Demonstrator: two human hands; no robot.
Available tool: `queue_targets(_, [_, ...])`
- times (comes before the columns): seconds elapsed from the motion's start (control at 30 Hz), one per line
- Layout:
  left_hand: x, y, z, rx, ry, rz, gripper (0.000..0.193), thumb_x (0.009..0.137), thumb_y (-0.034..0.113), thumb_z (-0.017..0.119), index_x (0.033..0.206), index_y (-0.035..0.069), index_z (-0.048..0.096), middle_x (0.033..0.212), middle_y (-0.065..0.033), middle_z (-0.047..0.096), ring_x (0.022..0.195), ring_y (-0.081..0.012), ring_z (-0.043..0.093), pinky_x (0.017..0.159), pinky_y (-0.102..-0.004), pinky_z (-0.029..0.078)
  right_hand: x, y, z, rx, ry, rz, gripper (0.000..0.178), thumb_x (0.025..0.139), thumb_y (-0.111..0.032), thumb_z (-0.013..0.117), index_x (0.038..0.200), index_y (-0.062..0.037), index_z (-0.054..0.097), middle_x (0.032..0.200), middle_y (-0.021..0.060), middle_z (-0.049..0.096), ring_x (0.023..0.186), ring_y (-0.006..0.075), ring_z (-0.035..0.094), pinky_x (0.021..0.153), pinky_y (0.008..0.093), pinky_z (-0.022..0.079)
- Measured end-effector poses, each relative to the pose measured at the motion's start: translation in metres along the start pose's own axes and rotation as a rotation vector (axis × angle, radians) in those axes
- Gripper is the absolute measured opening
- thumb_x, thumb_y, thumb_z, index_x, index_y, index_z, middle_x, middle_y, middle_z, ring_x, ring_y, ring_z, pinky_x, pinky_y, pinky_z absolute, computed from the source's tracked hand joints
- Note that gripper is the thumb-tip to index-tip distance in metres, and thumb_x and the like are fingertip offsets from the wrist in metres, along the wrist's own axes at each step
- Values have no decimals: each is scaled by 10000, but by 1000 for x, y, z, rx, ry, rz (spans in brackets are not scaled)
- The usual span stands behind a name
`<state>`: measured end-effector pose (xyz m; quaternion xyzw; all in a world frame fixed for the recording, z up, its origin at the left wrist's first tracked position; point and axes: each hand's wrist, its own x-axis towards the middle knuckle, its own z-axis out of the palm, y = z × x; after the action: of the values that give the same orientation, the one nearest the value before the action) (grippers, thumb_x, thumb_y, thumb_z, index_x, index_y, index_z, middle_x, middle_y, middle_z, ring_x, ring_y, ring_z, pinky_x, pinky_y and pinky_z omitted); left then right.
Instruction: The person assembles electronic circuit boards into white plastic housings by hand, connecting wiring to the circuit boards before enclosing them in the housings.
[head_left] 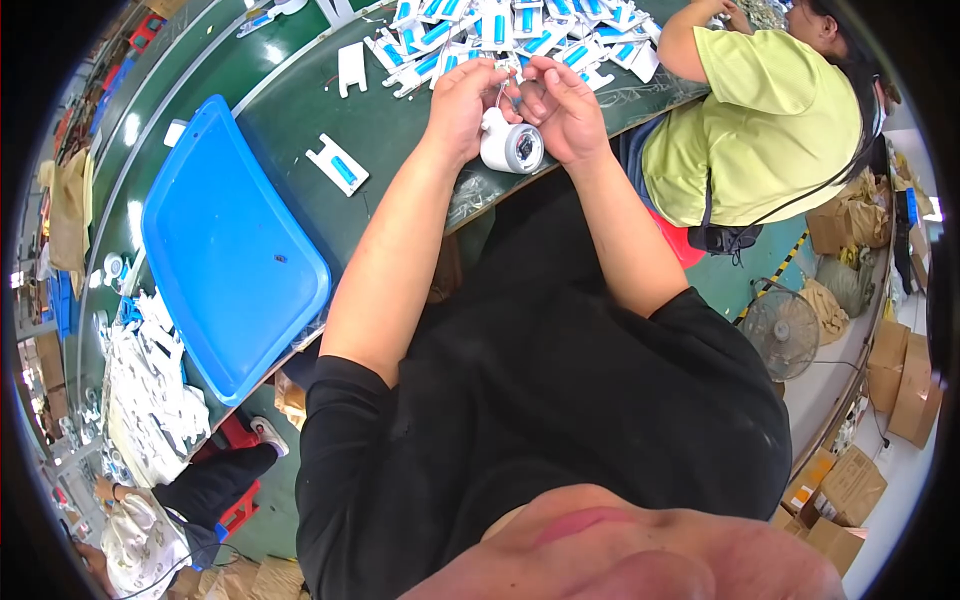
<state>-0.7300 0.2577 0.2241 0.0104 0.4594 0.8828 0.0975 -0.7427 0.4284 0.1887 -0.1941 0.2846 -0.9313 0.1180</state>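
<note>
Quite close together, both hands (pixel 462 110) (pixel 570 112).

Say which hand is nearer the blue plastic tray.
Left. The left hand is right of the blue plastic tray, beside the white round-faced device; the right hand is farther right, on the device's other side.

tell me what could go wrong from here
The white round-headed part is between the left hand and right hand, close to the near edge of the green table, so a slip might drop it. The pile of white and blue pieces lies just beyond both hands, so a knock could scatter some. The blue tray reaches the table's near edge, so a bump might shift it off.
</note>
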Motion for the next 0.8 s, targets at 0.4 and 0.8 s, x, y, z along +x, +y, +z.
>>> queue_targets(0.4, [10,-14,-4,341,87,309,170,969,66,703,1106,-35,708,864,-89,714,683,-147,686,613,-284,577,2,0,1,-52,82,-9,252,1050,-116,610,1248,20,686,975,35,641,750,123,516,610,264,428])
queue_targets(0.8, [9,-10,-1,303,2,309,182,988,47,660,1142,-35,713,967,-98,745,692,-131,669,626,-265,557,3,-3,5,-70,124,50,199,1039,-80,584,1162,41,682,908,49,658,585,66,465,460,207,325])
